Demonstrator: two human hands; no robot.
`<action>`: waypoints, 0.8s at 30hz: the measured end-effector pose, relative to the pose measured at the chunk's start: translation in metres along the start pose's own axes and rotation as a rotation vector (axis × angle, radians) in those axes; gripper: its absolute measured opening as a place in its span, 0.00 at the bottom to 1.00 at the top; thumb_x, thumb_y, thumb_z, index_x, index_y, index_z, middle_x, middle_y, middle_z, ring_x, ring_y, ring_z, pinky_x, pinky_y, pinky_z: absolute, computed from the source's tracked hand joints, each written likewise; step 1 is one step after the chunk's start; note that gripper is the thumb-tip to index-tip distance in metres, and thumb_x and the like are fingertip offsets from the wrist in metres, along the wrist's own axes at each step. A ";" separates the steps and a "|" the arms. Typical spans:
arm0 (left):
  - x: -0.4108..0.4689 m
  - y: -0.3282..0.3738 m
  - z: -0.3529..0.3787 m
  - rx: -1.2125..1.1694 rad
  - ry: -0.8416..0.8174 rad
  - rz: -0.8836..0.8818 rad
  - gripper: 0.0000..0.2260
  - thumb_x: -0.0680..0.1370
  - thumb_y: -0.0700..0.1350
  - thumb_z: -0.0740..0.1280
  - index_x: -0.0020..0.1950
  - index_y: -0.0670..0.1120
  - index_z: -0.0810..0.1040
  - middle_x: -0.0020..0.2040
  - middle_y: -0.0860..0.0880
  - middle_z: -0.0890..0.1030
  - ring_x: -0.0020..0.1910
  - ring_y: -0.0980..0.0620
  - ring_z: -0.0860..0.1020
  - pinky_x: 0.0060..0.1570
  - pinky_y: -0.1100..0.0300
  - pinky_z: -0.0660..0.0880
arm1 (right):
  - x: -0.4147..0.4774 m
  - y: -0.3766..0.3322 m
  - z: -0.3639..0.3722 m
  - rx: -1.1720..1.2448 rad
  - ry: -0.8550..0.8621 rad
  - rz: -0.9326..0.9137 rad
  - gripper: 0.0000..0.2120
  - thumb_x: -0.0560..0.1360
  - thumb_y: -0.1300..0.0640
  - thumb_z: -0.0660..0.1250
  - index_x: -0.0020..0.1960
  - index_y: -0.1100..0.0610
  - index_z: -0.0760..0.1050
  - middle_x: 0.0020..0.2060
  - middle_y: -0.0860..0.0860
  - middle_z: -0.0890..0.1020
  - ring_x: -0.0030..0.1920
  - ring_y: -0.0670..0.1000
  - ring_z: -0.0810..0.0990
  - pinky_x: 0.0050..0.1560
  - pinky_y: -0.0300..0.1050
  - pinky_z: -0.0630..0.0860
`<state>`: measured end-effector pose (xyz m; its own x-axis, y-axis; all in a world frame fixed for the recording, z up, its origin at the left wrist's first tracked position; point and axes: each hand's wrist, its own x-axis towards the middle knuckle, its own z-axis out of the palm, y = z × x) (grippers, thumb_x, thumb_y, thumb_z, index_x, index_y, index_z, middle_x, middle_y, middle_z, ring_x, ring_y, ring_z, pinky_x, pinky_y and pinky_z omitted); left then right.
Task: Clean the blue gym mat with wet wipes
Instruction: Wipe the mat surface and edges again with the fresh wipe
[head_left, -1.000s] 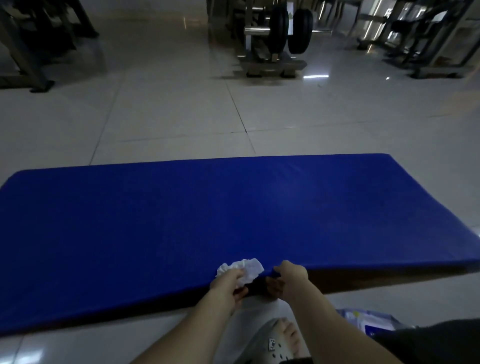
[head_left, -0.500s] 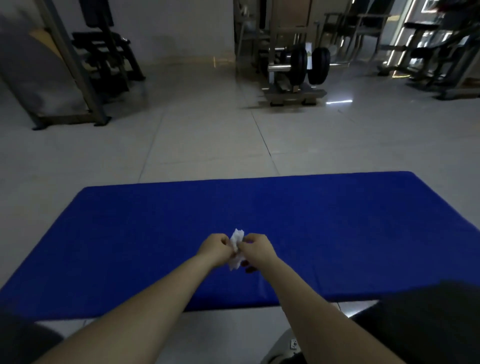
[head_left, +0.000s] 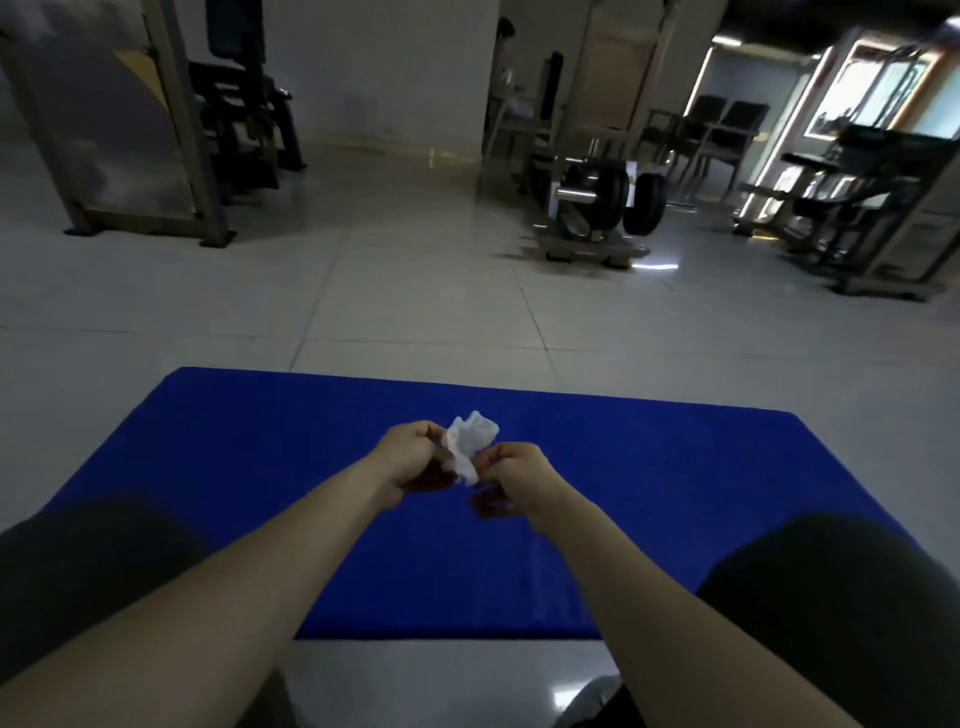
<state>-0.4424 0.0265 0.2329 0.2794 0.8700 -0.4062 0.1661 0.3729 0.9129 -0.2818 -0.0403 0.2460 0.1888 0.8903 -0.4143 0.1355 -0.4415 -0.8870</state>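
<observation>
Both arms reach out over the blue gym mat (head_left: 649, 519), which lies flat on the pale tiled floor (head_left: 363, 291). The left hand (head_left: 413, 457) and the right hand (head_left: 519, 475) are raised close together above the middle of the mat, and between them is a crumpled white wet wipe (head_left: 470, 441). The fingers of both hands are curled and pinching the wipe, the left at its near-left edge, the right at its lower right edge, so the wipe is held in the air, clear of the mat. Past the mat's far edge stands a rack with 2 black weight plates (head_left: 618, 200), with dark gym machines (head_left: 244, 119) at the far left.
</observation>
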 end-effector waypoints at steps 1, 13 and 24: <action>0.002 0.003 0.000 -0.018 0.005 0.023 0.11 0.75 0.28 0.63 0.53 0.34 0.81 0.48 0.36 0.84 0.41 0.42 0.83 0.38 0.54 0.83 | 0.000 -0.002 -0.001 -0.008 0.041 0.044 0.06 0.77 0.70 0.64 0.48 0.65 0.80 0.40 0.61 0.81 0.33 0.57 0.81 0.38 0.55 0.84; 0.059 -0.032 0.017 -0.091 -0.026 -0.173 0.05 0.77 0.34 0.70 0.52 0.37 0.82 0.52 0.40 0.84 0.49 0.44 0.85 0.39 0.56 0.83 | 0.046 0.037 0.012 -0.058 0.230 -0.132 0.02 0.75 0.62 0.72 0.47 0.59 0.84 0.38 0.54 0.85 0.38 0.52 0.86 0.42 0.52 0.85; 0.116 -0.124 0.019 0.065 -0.218 -0.609 0.11 0.78 0.29 0.63 0.58 0.32 0.80 0.55 0.38 0.84 0.54 0.43 0.83 0.55 0.49 0.82 | 0.095 0.156 0.055 -0.332 0.137 0.062 0.08 0.78 0.56 0.70 0.55 0.57 0.78 0.39 0.52 0.84 0.38 0.51 0.84 0.35 0.48 0.82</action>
<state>-0.4125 0.0749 0.0718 0.3010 0.4209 -0.8557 0.4107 0.7526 0.5146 -0.2959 -0.0179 0.0573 0.3321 0.8476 -0.4138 0.4240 -0.5260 -0.7372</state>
